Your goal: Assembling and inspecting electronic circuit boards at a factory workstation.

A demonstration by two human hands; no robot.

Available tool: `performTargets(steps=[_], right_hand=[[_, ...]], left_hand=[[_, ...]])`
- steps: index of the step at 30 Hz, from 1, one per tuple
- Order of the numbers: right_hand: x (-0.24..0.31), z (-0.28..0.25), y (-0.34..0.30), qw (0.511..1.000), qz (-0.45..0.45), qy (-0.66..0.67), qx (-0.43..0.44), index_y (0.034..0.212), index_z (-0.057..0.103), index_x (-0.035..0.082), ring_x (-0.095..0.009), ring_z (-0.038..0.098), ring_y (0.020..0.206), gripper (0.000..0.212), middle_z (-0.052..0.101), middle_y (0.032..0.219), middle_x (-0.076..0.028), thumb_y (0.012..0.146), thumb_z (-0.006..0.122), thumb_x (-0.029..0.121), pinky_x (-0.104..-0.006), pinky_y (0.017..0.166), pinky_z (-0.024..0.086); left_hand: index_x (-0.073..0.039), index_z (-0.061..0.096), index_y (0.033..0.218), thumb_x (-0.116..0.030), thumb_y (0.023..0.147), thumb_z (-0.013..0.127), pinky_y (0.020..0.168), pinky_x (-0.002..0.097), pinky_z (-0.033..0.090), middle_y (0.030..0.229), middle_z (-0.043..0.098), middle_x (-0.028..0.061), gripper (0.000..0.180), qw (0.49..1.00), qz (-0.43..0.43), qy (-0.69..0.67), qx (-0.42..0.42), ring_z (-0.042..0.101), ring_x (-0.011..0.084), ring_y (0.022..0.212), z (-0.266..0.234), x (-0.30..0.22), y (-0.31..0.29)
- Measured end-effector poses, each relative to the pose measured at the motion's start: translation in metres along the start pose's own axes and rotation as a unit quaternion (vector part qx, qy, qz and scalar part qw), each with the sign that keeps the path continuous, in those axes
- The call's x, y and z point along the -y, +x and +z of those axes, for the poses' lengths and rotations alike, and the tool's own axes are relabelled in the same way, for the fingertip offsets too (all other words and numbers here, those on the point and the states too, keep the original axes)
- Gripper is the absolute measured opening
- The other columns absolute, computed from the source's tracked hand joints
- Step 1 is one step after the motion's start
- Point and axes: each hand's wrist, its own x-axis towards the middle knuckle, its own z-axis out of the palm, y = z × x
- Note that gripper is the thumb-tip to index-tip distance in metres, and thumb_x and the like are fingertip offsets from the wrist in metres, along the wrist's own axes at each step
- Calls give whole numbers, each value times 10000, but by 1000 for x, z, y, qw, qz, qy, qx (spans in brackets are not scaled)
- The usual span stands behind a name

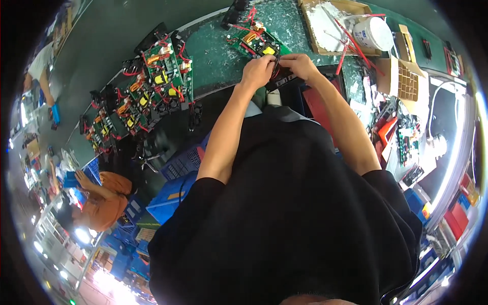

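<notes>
My left hand (257, 72) and my right hand (300, 67) meet at the bench's near edge, fingers pinched together. Between them is a thin black wire-like part (276, 67), partly covered by the fingertips; its exact kind I cannot make out. Just beyond lies a green circuit board (280, 47) with yellow and orange components and red wires. A black casing (279, 83) sits under and beside my fingers, close to my body. Another black part (234, 14) rests at the board's far left, by its red wires.
Several similar boards (161, 76) with black fans crowd the bench to the left. Far right, a cardboard tray (316, 38) holds white paste, a white tub (372, 33) and red sticks. A divided carton (408, 84) stands farther right. A person in orange (104, 206) works at left.
</notes>
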Motion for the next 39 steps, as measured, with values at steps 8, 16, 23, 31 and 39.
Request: performTargets(steps=[8, 16, 23, 31, 39], right_hand=[[16, -15, 22, 991, 101, -22, 91, 1062, 763, 89, -127, 579, 737, 299, 715, 880, -29, 785, 755, 201, -293, 670, 479], [20, -51, 40, 936, 143, -176, 271, 1060, 735, 107, -83, 492, 589, 220, 693, 885, -24, 879, 658, 207, -244, 448, 388], [-55, -2, 109, 772, -314, -417, 362, 1116, 714, 166, -327, 655, 985, 315, 701, 1131, -85, 811, 694, 240, -422, 829, 521], [3, -4, 45, 976, 21, 26, 217, 957, 729, 50, -167, 616, 818, 195, 670, 868, -68, 784, 639, 47, -319, 727, 477], [-16, -13, 28, 856, 129, 370, 338, 827, 641, 104, -112, 595, 735, 78, 645, 783, -15, 887, 590, 101, -271, 696, 446]], left_hand=[[55, 420, 1074, -157, 958, 469, 743, 556, 483, 852, 641, 331, 246, 988, 1, -128, 89, 633, 482, 865, 22, 18, 7], [119, 194, 1345, -85, 948, 426, 763, 521, 481, 926, 594, 391, 503, 964, 9, -54, 258, 617, 506, 902, -3, -16, 24], [144, -28, 1465, -98, 932, 462, 977, 510, 428, 1262, 459, 453, 764, 949, 34, -28, 311, 513, 544, 1160, 0, -17, 25], [66, -141, 1473, -16, 864, 542, 1019, 439, 408, 1246, 514, 355, 919, 957, -68, -41, 279, 556, 440, 1167, -12, -13, 28], [41, -94, 1501, -118, 801, 581, 1076, 385, 357, 1311, 484, 362, 985, 947, -83, -52, 305, 453, 424, 1301, -18, -19, 31]])
